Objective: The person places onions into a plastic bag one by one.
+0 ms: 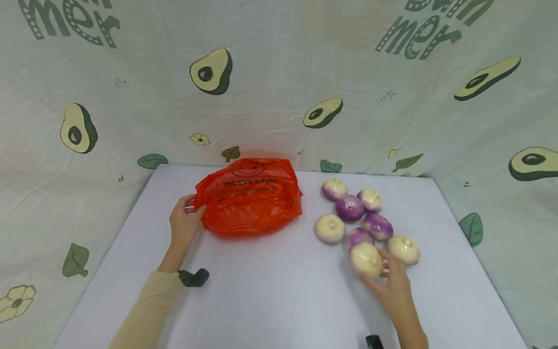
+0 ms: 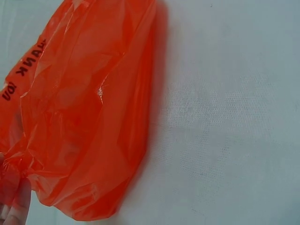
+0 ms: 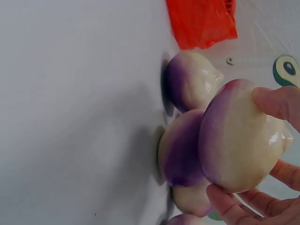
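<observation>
Above the bench point(image 1: 270, 295), the right hand point(image 1: 393, 281) curled its grip round a turnip point(image 1: 365, 259), smooth and probably firm, likely best held round its middle; the left hand point(image 1: 185, 222) pinched a flimsy bag point(image 1: 253, 213).

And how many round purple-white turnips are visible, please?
8: one turnip in the right hand; seven turnips on the white table, right of the red plastic bag, some partly hidden.

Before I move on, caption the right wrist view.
Right hand grips a purple-white turnip, more turnips and a red bag behind.
</observation>
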A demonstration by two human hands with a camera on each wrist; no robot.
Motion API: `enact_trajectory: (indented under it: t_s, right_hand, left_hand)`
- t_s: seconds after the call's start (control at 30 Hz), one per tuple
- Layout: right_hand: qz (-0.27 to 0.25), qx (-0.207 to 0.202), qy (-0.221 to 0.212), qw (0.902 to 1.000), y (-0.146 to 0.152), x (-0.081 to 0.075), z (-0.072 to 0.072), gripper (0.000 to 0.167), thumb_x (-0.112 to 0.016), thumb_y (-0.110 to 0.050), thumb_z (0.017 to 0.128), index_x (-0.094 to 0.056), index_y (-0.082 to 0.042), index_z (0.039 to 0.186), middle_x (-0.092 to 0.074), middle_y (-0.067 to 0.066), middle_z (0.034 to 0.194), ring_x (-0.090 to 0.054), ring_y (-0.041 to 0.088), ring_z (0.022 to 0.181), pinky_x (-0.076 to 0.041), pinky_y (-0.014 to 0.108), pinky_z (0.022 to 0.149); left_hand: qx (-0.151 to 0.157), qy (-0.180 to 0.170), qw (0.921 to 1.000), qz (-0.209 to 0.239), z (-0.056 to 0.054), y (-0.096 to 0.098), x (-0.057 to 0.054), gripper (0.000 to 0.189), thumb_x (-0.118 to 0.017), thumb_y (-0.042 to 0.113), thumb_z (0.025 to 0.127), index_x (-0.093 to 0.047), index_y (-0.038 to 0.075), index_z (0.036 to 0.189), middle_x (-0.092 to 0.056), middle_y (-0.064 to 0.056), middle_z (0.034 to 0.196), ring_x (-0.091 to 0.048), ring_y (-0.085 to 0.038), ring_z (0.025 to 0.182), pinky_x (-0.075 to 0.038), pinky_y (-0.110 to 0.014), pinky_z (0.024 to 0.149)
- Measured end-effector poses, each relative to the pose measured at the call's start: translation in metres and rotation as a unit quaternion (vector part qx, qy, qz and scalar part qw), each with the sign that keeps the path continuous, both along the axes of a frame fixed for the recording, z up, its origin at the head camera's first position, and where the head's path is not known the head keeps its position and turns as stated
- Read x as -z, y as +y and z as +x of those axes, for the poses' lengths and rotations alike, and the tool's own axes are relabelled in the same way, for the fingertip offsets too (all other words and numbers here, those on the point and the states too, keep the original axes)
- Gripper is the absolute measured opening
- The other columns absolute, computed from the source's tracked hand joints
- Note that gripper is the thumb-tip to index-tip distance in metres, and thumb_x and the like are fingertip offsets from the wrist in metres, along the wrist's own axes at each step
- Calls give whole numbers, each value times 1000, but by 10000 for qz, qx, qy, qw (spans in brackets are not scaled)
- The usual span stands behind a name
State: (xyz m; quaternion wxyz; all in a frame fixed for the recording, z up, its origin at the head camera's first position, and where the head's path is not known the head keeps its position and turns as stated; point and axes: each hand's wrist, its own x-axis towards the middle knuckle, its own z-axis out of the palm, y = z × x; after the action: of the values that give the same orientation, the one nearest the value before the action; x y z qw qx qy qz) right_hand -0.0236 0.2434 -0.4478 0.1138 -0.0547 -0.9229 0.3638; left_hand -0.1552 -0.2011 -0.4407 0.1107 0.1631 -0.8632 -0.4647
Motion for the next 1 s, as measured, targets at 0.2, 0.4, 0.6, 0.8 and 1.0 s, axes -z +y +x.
enact_trajectory:
  t_s: [0.2, 0.4, 0.6, 0.8, 1.0]
  right_hand:
    - [33, -391, 385, 9985, -13, -7, -12, 69, -79, -11, 69, -45, 5, 127, -50, 21, 113, -50, 23, 92, -52, 32, 72]
    - [62, -894, 797, 9928, -27, -12, -27, 67, -79, -11, 70, -46, 3, 127, -49, 18, 118, -48, 17, 95, -47, 23, 74]
    - [38, -1111, 656, 9916, -47, -18, -47, 67, -79, -15, 70, -48, -2, 127, -51, 12, 116, -44, 12, 95, -45, 29, 75]
    - [-210, -1511, 309, 9878, -74, -24, -66, 68, -77, -19, 74, -43, -9, 132, -45, 10, 124, -45, 17, 99, -48, 34, 78]
    - [-377, -1790, 306, 9827, -103, -25, -84, 65, -75, -20, 76, -43, -12, 133, -44, 10, 126, -45, 21, 106, -49, 39, 84]
  left_hand:
    - [-11, -2, 10000, -2, 3, -3, 1, 43, -59, 18, 90, -48, 8, 130, -55, -15, 121, -54, -25, 99, -39, -5, 68]
    - [6, 6, 9999, 112, 6, -5, 4, 43, -58, 19, 91, -48, 9, 131, -55, -14, 121, -53, -24, 99, -38, -2, 66]
    - [27, 70, 9998, 195, 5, -6, 7, 43, -59, 19, 90, -48, 9, 130, -55, -14, 121, -52, -24, 98, -37, 0, 65]
    - [56, 67, 9998, 160, 3, -7, 10, 43, -60, 20, 90, -48, 9, 130, -55, -14, 120, -53, -24, 98, -37, -1, 66]
    - [-15, 80, 9997, 219, 3, -8, 9, 44, -60, 19, 89, -48, 9, 130, -55, -14, 120, -53, -24, 97, -37, -1, 65]
